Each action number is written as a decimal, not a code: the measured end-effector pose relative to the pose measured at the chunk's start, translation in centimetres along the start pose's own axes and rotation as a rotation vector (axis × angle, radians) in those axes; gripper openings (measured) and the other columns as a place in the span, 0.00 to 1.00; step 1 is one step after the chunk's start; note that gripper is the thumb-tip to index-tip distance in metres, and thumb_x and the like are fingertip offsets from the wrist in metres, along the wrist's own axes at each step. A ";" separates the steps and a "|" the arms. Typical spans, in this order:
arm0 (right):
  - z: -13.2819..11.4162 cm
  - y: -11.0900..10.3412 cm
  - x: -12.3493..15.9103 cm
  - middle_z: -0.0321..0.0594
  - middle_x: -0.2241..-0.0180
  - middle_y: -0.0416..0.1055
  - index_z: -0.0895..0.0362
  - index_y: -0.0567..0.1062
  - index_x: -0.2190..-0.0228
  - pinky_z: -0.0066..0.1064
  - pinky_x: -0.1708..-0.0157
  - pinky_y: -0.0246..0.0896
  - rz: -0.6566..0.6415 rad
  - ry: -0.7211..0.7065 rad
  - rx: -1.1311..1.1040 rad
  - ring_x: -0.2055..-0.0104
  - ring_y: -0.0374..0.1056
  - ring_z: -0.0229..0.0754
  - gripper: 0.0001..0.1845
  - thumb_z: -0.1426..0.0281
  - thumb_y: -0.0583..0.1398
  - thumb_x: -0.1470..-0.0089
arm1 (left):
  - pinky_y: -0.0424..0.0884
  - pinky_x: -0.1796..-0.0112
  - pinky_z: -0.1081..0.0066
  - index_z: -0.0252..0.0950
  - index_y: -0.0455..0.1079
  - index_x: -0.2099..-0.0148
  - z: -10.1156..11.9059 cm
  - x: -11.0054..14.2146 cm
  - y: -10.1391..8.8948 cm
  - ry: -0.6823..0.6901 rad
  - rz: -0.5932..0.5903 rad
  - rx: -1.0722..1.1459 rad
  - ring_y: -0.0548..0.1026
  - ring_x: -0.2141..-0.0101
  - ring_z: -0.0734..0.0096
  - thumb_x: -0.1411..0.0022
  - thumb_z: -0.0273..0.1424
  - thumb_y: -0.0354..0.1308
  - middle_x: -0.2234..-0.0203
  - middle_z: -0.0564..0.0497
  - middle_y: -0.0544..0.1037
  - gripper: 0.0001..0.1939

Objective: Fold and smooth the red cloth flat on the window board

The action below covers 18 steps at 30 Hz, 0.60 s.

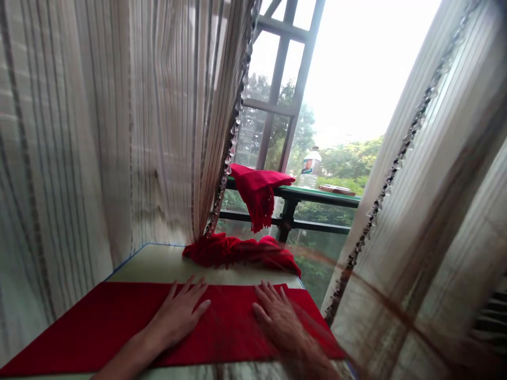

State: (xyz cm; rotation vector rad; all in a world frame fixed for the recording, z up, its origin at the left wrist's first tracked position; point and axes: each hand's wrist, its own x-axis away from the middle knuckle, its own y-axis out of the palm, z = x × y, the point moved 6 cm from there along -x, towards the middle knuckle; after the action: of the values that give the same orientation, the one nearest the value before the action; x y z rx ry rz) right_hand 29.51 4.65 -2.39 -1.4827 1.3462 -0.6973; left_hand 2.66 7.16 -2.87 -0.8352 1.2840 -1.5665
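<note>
A red cloth [99, 327] lies spread flat across a pale table [158, 261]. My left hand [180, 311] rests palm down on it near the middle, fingers stretched out. Just to the right, my right hand [279, 314] also lies flat on the cloth, fingers apart. Neither hand holds anything. Beyond them, a crumpled red cloth [241, 252] sits bunched at the table's far edge.
Striped curtains [119, 121] hang close on the left and another curtain [435, 211] on the right. Through the window, a red fringed cloth [259, 192] drapes over a green railing [317, 196], beside a plastic bottle [311, 168].
</note>
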 end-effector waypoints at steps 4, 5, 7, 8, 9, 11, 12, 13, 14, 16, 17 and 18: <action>-0.2 0.8 0.3 0.40 0.31 0.50 0.48 0.60 0.35 0.52 0.32 0.29 -0.006 -0.013 0.006 0.28 0.40 0.53 0.37 0.43 0.44 0.36 | 0.36 0.34 0.48 0.39 0.49 0.27 4.1 -1.3 0.6 0.135 -0.039 0.042 0.43 0.30 0.57 0.28 0.44 0.42 0.30 0.50 0.47 0.32; -0.3 0.7 0.4 0.40 0.30 0.49 0.49 0.59 0.35 0.52 0.32 0.28 -0.005 -0.018 0.008 0.28 0.40 0.53 0.37 0.43 0.43 0.36 | 0.36 0.34 0.48 0.38 0.48 0.27 5.4 -1.7 0.9 0.161 -0.046 0.053 0.41 0.30 0.57 0.28 0.45 0.42 0.30 0.50 0.46 0.33; -0.4 0.4 0.4 0.41 0.30 0.48 0.50 0.59 0.35 0.51 0.32 0.29 -0.009 -0.021 0.012 0.28 0.40 0.53 0.37 0.44 0.42 0.35 | 0.34 0.34 0.46 0.39 0.49 0.27 7.9 -2.3 1.6 0.195 -0.063 0.070 0.40 0.30 0.55 0.28 0.45 0.42 0.30 0.51 0.46 0.33; -0.5 0.3 0.4 0.41 0.30 0.47 0.51 0.59 0.34 0.52 0.32 0.30 -0.012 -0.018 0.015 0.28 0.40 0.53 0.37 0.44 0.42 0.35 | 0.33 0.34 0.44 0.41 0.49 0.27 8.9 -2.6 1.8 0.205 -0.072 0.076 0.40 0.30 0.53 0.29 0.46 0.42 0.30 0.51 0.46 0.33; -0.5 0.3 0.4 0.41 0.30 0.47 0.51 0.58 0.34 0.52 0.32 0.31 -0.015 -0.015 0.018 0.28 0.41 0.54 0.38 0.44 0.42 0.35 | 0.33 0.35 0.43 0.42 0.49 0.27 9.7 -2.8 2.1 0.214 -0.083 0.079 0.40 0.30 0.51 0.29 0.48 0.42 0.30 0.51 0.47 0.33; -0.5 0.2 0.4 0.41 0.30 0.48 0.51 0.58 0.34 0.53 0.32 0.32 -0.023 -0.009 0.023 0.28 0.41 0.54 0.38 0.43 0.42 0.35 | 0.32 0.35 0.41 0.44 0.49 0.27 10.5 -3.1 2.3 0.224 -0.102 0.079 0.40 0.30 0.49 0.30 0.51 0.43 0.30 0.51 0.48 0.35; -0.5 0.1 0.4 0.41 0.30 0.48 0.50 0.58 0.34 0.53 0.32 0.32 -0.026 -0.007 0.024 0.28 0.41 0.54 0.38 0.43 0.42 0.35 | 0.32 0.35 0.41 0.45 0.49 0.27 10.3 -3.2 2.3 0.226 -0.106 0.080 0.40 0.30 0.48 0.31 0.53 0.44 0.30 0.51 0.48 0.36; -0.5 0.1 0.4 0.40 0.30 0.48 0.49 0.58 0.34 0.53 0.32 0.32 -0.028 -0.005 0.024 0.28 0.41 0.54 0.38 0.43 0.42 0.36 | 0.32 0.35 0.41 0.45 0.49 0.27 9.8 -3.1 2.2 0.226 -0.106 0.079 0.41 0.30 0.48 0.31 0.54 0.44 0.30 0.51 0.48 0.36; -0.5 0.1 0.4 0.39 0.30 0.48 0.48 0.58 0.34 0.53 0.32 0.32 -0.028 -0.005 0.022 0.28 0.41 0.53 0.37 0.43 0.42 0.36 | 0.32 0.35 0.42 0.45 0.49 0.27 9.0 -3.0 2.0 0.220 -0.100 0.075 0.41 0.30 0.49 0.31 0.55 0.44 0.30 0.51 0.48 0.37; -0.5 0.1 0.5 0.38 0.30 0.48 0.48 0.58 0.34 0.53 0.32 0.30 -0.027 -0.007 0.017 0.28 0.41 0.53 0.37 0.42 0.42 0.36 | 0.32 0.35 0.42 0.47 0.49 0.28 6.5 -2.6 1.6 0.187 -0.075 0.063 0.42 0.30 0.50 0.31 0.55 0.43 0.30 0.52 0.47 0.36; -0.6 0.1 0.4 0.39 0.30 0.48 0.48 0.58 0.34 0.52 0.32 0.29 -0.027 -0.008 0.014 0.28 0.41 0.54 0.37 0.42 0.42 0.36 | 0.33 0.35 0.42 0.47 0.49 0.28 4.8 -2.3 1.3 0.160 -0.063 0.053 0.42 0.30 0.51 0.31 0.55 0.42 0.30 0.52 0.47 0.35; -0.6 0.1 0.4 0.39 0.30 0.49 0.49 0.59 0.34 0.52 0.32 0.29 -0.029 -0.008 0.010 0.28 0.40 0.54 0.38 0.43 0.42 0.36 | 0.33 0.35 0.41 0.48 0.49 0.28 3.0 -1.9 1.0 0.128 -0.051 0.039 0.42 0.30 0.51 0.30 0.55 0.42 0.30 0.52 0.47 0.35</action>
State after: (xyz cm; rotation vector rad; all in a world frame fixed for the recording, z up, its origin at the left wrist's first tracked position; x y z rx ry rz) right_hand 29.08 4.08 -2.36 -1.4984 1.3154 -0.7149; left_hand 6.26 7.88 -3.09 -0.7584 1.3272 -1.7039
